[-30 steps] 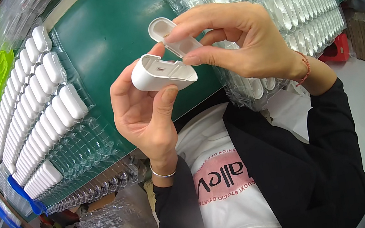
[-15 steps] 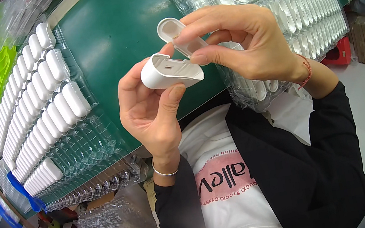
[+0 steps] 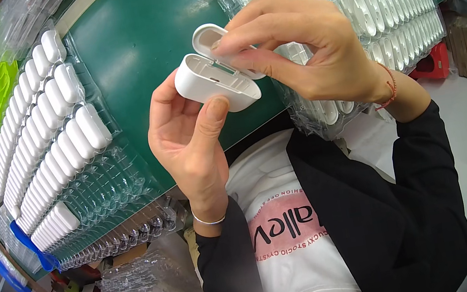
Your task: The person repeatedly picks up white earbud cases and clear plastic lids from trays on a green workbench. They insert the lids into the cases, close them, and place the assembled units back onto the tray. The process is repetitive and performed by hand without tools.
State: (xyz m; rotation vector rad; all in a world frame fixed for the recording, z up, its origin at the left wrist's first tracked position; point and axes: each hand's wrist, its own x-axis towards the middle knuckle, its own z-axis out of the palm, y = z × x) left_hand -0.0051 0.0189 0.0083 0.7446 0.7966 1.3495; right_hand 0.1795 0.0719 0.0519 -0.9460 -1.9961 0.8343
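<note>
My left hand (image 3: 186, 153) grips a white earbud-case body (image 3: 198, 85), thumb on its front and fingers behind. The body is a rounded, hollow shell tilted with its open side up and to the right. A shallow white oval lid (image 3: 208, 37) is pinched in my right hand (image 3: 313, 48), fingertips over its inner side. The lid lies along the body's far upper edge, hollow side toward me. Whether the two are joined there cannot be made out, as my right fingers cover part of the edge.
Clear plastic trays with rows of closed white cases (image 3: 72, 147) lie at left on the green table (image 3: 130, 34). More trays with open white shells (image 3: 374, 13) fill the right. Stacked clear trays (image 3: 140, 289) stand below left; a red bin (image 3: 433, 62) is at far right.
The lid has moved left and closer against the far edge of the case body. The body has tipped a little, and both hands have shifted slightly left.
</note>
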